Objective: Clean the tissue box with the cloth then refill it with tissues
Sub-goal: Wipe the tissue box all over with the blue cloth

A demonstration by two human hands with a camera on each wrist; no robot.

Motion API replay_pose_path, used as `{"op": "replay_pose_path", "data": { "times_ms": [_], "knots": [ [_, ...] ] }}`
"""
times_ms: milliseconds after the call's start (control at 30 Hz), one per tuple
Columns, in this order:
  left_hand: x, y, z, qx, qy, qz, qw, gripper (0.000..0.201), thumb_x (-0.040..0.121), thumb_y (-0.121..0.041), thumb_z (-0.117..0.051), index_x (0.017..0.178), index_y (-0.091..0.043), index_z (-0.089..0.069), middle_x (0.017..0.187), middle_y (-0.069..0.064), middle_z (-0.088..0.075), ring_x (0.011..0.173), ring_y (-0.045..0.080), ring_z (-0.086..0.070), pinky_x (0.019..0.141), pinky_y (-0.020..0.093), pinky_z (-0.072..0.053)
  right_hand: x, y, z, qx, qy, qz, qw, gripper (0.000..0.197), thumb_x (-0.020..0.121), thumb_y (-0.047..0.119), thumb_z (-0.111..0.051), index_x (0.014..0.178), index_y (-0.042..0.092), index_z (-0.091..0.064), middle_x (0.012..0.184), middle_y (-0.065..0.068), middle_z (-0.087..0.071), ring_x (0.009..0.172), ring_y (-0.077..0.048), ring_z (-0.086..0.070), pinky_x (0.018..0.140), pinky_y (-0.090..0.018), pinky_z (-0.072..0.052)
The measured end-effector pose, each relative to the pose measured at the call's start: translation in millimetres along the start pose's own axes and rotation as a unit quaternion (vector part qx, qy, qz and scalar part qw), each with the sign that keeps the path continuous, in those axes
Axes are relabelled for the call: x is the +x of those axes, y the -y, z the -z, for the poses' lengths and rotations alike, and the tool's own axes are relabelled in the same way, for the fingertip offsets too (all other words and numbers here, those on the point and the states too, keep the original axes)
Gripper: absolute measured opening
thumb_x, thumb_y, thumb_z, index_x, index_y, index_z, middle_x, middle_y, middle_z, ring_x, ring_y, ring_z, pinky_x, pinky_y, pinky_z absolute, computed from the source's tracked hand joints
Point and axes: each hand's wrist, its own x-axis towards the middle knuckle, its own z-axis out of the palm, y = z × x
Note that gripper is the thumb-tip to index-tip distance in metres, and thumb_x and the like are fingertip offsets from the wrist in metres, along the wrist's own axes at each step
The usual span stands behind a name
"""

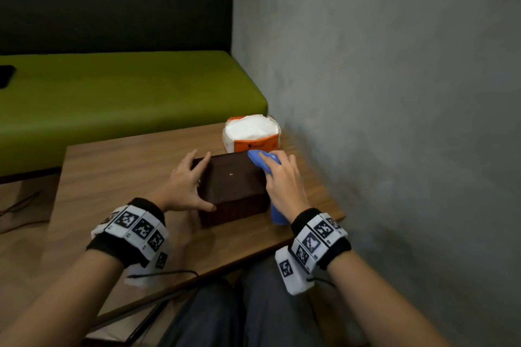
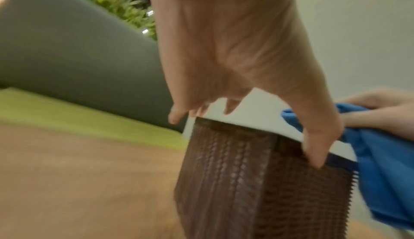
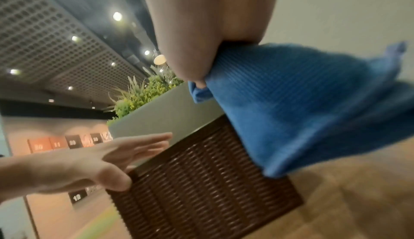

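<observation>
Head view: the tissue box [image 1: 232, 186] stands on the wooden table [image 1: 112, 172], dark base upward. My left hand [image 1: 187, 182] lies spread against its left side, fingers straight, thumb at the near corner, to brace it. My right hand [image 1: 283, 182] grips the blue cloth [image 1: 260, 160] bunched at the far right edge, placed for wiping. The opened tissue pack [image 1: 251, 132] waits just behind, near the wall, for refilling.

Left wrist view: shows the woven side [image 2: 246, 180] unseen from above, and my thumb [image 2: 318, 140] touching the top edge.

Right wrist view: shows the cloth hanging down the box's right side, its corner loose; my right fingers are mostly hidden.
</observation>
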Motion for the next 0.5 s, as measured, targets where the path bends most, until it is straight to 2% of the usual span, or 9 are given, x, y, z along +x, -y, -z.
{"op": "replay_pose_path", "data": {
  "times_ms": [67, 133, 200, 267, 333, 367, 467, 500],
  "knots": [
    [9, -13, -3, 0.096, 0.01, 0.01, 0.995, 0.131, 0.054, -0.063, -0.072, 0.148, -0.019, 0.008, 0.157, 0.012, 0.011, 0.145, 0.028, 0.012, 0.114, 0.057, -0.004, -3, 1, -5, 0.011, -0.02, -0.031, 0.999, 0.044, 0.091, 0.001, -0.041, 0.134, 0.013, -0.045, 0.127, -0.012, -0.05, 0.105, -0.034, -0.043, 0.087, -0.043, -0.041],
    [17, -27, -8, 0.109, 0.019, 0.032, 0.993, 0.127, 0.059, -0.061, -0.073, 0.148, -0.019, 0.008, 0.157, 0.013, 0.009, 0.145, 0.03, 0.012, 0.111, 0.064, -0.004, -4, 5, -12, -0.019, -0.002, -0.048, 0.999, 0.046, 0.09, 0.001, -0.04, 0.134, 0.013, -0.044, 0.129, -0.014, -0.049, 0.106, -0.035, -0.043, 0.088, -0.044, -0.041],
    [25, -30, -10, 0.097, 0.006, 0.046, 0.994, 0.125, 0.059, -0.058, -0.074, 0.148, -0.017, 0.003, 0.156, 0.014, 0.001, 0.144, 0.032, 0.005, 0.109, 0.066, -0.013, -12, 19, -18, -0.048, 0.022, -0.005, 0.999, 0.046, 0.086, 0.0, -0.041, 0.13, 0.011, -0.048, 0.128, -0.015, -0.051, 0.104, -0.037, -0.046, 0.086, -0.045, -0.043],
    [26, -27, -11, 0.075, -0.024, 0.052, 0.996, 0.123, 0.059, -0.054, -0.077, 0.148, -0.014, -0.003, 0.153, 0.016, -0.008, 0.143, 0.033, -0.003, 0.107, 0.065, -0.022, -29, 26, -23, -0.053, 0.048, 0.078, 0.994, 0.047, 0.079, 0.003, -0.041, 0.124, 0.011, -0.054, 0.12, -0.016, -0.057, 0.094, -0.037, -0.053, 0.078, -0.043, -0.05],
    [25, -25, -13, 0.067, -0.052, 0.061, 0.995, 0.121, 0.058, -0.052, -0.078, 0.148, -0.012, -0.007, 0.151, 0.017, -0.013, 0.141, 0.034, -0.007, 0.107, 0.062, -0.027, -37, 13, -20, -0.049, 0.071, 0.123, 0.989, 0.052, 0.077, 0.003, -0.041, 0.126, 0.013, -0.051, 0.119, -0.015, -0.058, 0.091, -0.036, -0.053, 0.077, -0.043, -0.05],
    [24, -26, -14, 0.069, -0.06, 0.065, 0.994, 0.121, 0.058, -0.052, -0.077, 0.148, -0.011, -0.008, 0.15, 0.018, -0.014, 0.141, 0.035, -0.008, 0.108, 0.06, -0.027, -32, 3, -17, -0.055, 0.071, 0.111, 0.99, 0.054, 0.076, 0.0, -0.044, 0.128, 0.014, -0.05, 0.12, -0.016, -0.057, 0.092, -0.036, -0.052, 0.079, -0.045, -0.05],
    [22, -29, -15, 0.059, -0.06, 0.077, 0.993, 0.121, 0.058, -0.053, -0.077, 0.147, -0.011, -0.008, 0.15, 0.019, -0.012, 0.14, 0.037, -0.007, 0.111, 0.057, -0.023, -12, -7, -12, -0.063, 0.043, -0.001, 0.997, 0.053, 0.078, -0.005, -0.047, 0.128, 0.011, -0.05, 0.119, -0.018, -0.055, 0.095, -0.039, -0.049, 0.081, -0.051, -0.047],
    [22, -29, -14, 0.055, -0.06, 0.076, 0.994, 0.121, 0.057, -0.053, -0.077, 0.147, -0.01, -0.008, 0.15, 0.02, -0.013, 0.14, 0.037, -0.008, 0.112, 0.056, -0.023, -11, 2, -13, -0.056, 0.054, 0.001, 0.997, 0.051, 0.08, -0.005, -0.046, 0.129, 0.01, -0.048, 0.122, -0.019, -0.052, 0.098, -0.039, -0.047, 0.084, -0.052, -0.045]
  ]
}}
